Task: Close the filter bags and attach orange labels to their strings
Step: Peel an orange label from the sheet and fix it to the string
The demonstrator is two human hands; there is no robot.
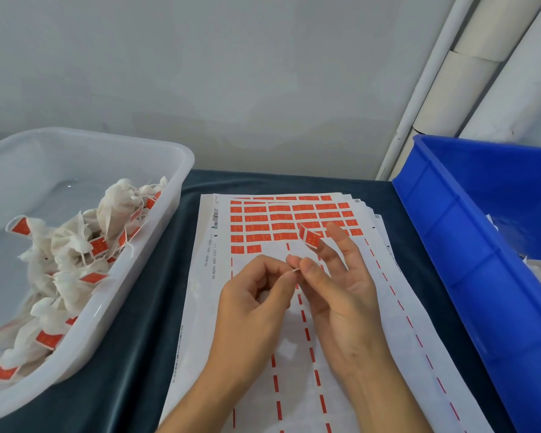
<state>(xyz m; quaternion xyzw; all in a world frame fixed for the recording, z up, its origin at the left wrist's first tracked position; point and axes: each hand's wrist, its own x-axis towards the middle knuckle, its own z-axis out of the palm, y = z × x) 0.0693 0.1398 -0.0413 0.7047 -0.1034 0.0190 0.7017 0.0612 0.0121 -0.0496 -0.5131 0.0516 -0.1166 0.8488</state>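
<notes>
Both my hands are up over the label sheets, meeting at the fingertips. My left hand (256,295) has thumb and forefinger pinched together on a short bit of white string (296,270); the other fingers curl in toward the palm, and something pale shows inside that curl, too hidden to name. My right hand (331,276) pinches the same string from the other side between thumb and forefinger, while its remaining fingers stand spread and straight. One loose orange label (310,237) clings to a raised right fingertip, partly folded, lifted off the paper. Beneath my hands lies a fanned stack of white backing sheets (263,339); the top sheet carries rows of unpeeled orange labels (294,218) at its far end and only dashed red strips nearer me. The stack rests on a dark blue-green cloth (144,323). To my left, a translucent white tub (175,195) holds a heap of tied filter bags (75,245), orange labels already hanging from their strings. To my right stands a blue plastic crate (450,232), with scraps of white material visible inside, too cut off to identify. Grey wall (231,73) behind, with white pipes (469,73) in the right corner.
</notes>
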